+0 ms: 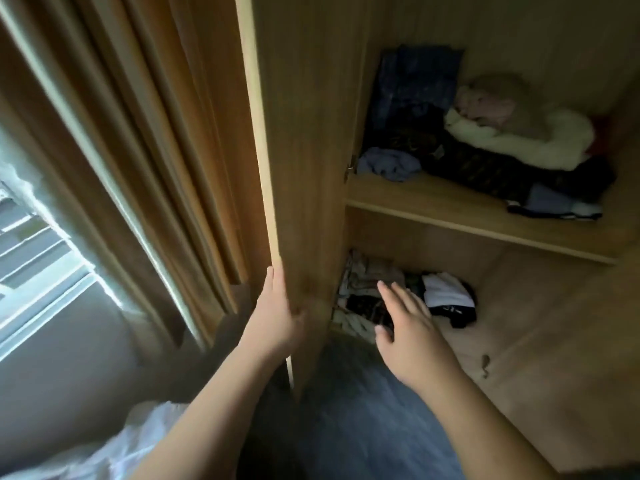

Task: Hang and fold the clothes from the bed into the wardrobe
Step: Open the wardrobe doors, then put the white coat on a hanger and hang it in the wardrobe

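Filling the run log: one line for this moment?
left hand: holds door edge | right hand: open, empty | shelf: clothes piled

Wardrobe door (304,150) stands open edge-on, walling off the left of the opening. Upper shelf (433,206): heaped clothes (502,147) fill its back and right; bare front strip on the left. Lower compartment: folded stacks (374,299) crowd the left rear; bare floor panel (519,327) to the right. Curtain (149,150) hangs close beside the door's outer face.

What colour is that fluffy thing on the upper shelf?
The fluffy garment is cream white, seen best in the head view, the only one.
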`<control>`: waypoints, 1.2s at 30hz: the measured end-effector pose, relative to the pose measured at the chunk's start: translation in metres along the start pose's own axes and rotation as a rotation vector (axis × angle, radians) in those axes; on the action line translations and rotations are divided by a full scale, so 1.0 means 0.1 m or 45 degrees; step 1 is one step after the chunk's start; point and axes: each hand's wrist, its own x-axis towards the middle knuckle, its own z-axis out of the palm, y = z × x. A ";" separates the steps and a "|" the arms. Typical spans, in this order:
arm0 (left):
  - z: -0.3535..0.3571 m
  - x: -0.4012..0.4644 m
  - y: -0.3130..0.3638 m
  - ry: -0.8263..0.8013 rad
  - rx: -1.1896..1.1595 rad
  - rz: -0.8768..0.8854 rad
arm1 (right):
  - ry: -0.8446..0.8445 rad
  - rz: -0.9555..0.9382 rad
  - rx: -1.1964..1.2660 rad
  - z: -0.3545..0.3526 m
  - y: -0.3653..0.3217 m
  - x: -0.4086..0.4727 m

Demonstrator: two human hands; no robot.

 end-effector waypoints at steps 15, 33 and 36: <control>1.06 -0.93 0.42 -0.776 0.707 0.569 | 0.179 0.591 -0.239 -0.06 0.30 -1.89; 3.02 -4.39 2.15 -1.208 0.714 1.376 | 0.464 1.406 -0.188 -0.36 1.25 -6.27; 3.33 -5.08 2.32 -1.265 0.723 1.501 | 0.467 1.521 -0.173 -0.33 1.31 -6.99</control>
